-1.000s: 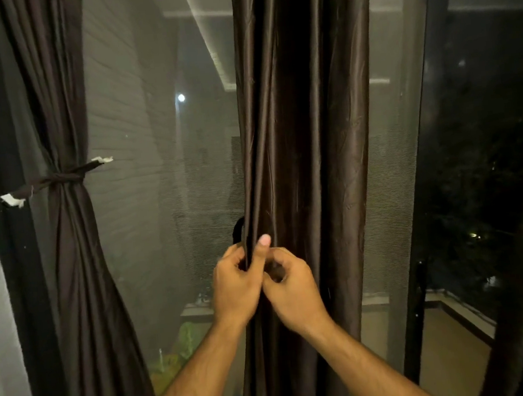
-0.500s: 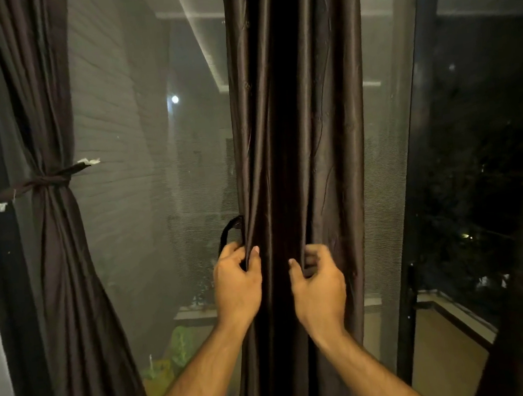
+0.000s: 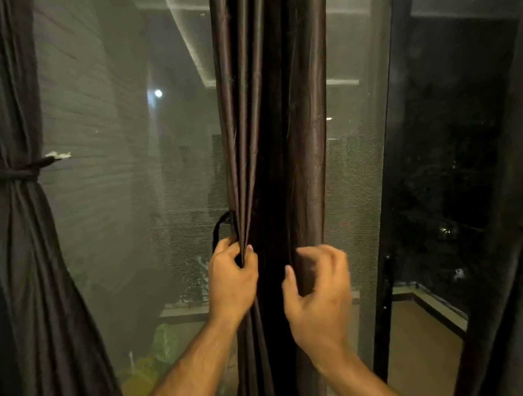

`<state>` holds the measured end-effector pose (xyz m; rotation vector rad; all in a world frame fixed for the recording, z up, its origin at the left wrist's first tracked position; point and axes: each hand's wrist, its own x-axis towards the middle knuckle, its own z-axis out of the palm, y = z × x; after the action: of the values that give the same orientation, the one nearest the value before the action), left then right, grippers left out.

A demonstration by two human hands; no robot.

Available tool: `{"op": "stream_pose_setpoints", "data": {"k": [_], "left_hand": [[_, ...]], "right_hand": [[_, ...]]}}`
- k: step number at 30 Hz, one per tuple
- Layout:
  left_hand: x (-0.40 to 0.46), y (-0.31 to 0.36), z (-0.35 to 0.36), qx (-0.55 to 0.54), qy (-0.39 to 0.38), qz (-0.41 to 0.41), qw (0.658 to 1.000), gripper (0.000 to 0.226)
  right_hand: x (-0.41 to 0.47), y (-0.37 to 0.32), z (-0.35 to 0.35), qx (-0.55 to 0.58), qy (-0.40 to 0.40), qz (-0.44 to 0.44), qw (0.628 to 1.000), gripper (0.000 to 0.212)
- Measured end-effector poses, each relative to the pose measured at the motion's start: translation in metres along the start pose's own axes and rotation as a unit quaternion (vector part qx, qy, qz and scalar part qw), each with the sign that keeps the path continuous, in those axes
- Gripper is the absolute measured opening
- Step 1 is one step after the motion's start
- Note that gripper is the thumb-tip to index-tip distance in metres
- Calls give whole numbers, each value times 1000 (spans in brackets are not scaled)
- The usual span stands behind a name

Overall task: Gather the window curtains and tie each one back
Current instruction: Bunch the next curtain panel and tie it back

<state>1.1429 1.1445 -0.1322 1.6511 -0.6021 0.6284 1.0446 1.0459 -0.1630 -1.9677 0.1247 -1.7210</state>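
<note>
- Hanging straight down between and above both hands: the middle curtain [image 3: 276, 132], dark and glossy, in loose vertical folds, not yet tied.
- Pinching the curtain's near edge folds with the left hand [image 3: 233, 280], thumb pressed against curled fingers, fabric bunching in the fist.
- Showing just above and beside the left hand: a dark tie-back loop [image 3: 221, 225], partly hidden behind the cloth; whether the fingers are touching it, cannot tell.
- Curling the right hand [image 3: 322, 291] around the opposite side of the folds, fingers half bent, thumb apart; looking blurred, so cannot tell whether actually gripping or only cupping.
- Standing well off to the left of the left hand: the left curtain [image 3: 26, 252], already cinched with a knotted tie-back [image 3: 15, 175].
- Judging the fabric as light, soft and slippery, likely sliding out of a loose pinch.
- Suggesting taking hold at hand height with a full wrap around the whole bundle, squeezing the folds together before passing the loop around.
</note>
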Motion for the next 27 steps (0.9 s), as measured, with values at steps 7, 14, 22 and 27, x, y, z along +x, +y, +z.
{"op": "stream_pose_setpoints", "data": {"k": [7, 14, 22, 27], "left_hand": [[-10, 10, 12, -20, -2, 4, 1000, 22], [-9, 18, 21, -4, -16, -7, 1000, 24], [-14, 20, 17, -38, -34, -15, 999, 24], [-14, 18, 17, -64, -42, -5, 997, 23]], "right_hand": [[14, 13, 7, -57, -70, 190, 978, 55], [17, 10, 12, 98, -137, 193, 967, 23], [11, 5, 9, 172, -194, 164, 952, 42], [9, 3, 16, 151, -237, 167, 945, 32]]}}
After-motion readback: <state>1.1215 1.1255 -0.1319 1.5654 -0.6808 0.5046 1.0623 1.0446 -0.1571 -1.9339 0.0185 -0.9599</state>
